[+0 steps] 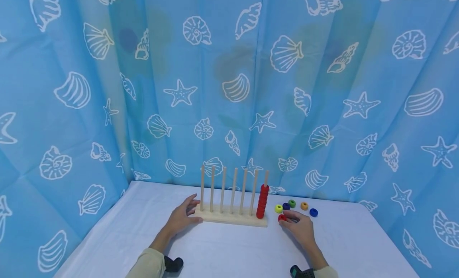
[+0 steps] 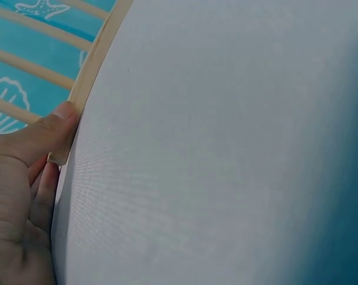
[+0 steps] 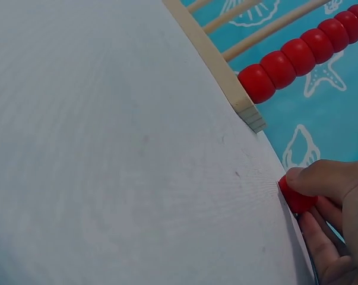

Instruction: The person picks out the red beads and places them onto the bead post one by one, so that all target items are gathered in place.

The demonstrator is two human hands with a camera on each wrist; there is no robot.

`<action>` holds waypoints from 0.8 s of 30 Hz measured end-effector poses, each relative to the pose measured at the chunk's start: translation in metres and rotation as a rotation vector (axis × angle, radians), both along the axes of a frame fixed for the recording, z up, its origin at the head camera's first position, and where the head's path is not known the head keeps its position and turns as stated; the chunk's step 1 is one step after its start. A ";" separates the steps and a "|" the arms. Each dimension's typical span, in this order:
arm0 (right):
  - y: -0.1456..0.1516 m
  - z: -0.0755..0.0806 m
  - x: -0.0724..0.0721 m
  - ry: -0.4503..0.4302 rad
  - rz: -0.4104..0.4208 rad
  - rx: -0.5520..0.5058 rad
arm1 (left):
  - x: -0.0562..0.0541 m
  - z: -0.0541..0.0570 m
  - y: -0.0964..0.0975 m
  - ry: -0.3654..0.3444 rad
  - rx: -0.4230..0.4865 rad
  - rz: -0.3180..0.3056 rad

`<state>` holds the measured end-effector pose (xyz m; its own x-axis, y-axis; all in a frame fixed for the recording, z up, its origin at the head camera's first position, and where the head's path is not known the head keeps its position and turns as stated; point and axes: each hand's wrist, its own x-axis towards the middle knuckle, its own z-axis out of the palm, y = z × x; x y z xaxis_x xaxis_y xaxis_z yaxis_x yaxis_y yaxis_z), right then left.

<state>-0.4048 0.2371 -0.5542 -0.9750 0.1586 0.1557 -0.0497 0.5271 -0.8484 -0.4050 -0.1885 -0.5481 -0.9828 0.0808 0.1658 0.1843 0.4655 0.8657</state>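
A wooden peg stand [image 1: 229, 218] with several upright pegs stands on the white table. Red beads [image 1: 263, 201] are stacked on its rightmost peg; the other pegs are bare. My left hand [image 1: 180, 217] grips the left end of the stand's base, its thumb on the front edge in the left wrist view. To the right of the stand, my right hand [image 1: 300, 229] pinches a loose red bead [image 3: 296, 196] between thumb and fingers, at the tabletop. Part of that bead is hidden by the thumb.
Loose beads lie just beyond my right hand: yellow [image 1: 278, 208], dark blue [image 1: 286, 206], green [image 1: 292, 203], orange [image 1: 304, 206] and blue [image 1: 313, 212]. Behind the white-covered table [image 1: 229, 250] hangs a blue curtain [image 1: 215, 71] with shell patterns.
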 end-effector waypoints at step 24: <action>0.001 -0.006 -0.002 -0.006 -0.009 -0.002 | -0.004 -0.005 0.001 0.011 -0.030 0.019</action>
<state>-0.4071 0.2379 -0.5597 -0.9744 0.1673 0.1499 -0.0405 0.5255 -0.8499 -0.4086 -0.1877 -0.5535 -0.9823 0.0673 0.1746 0.1848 0.4946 0.8492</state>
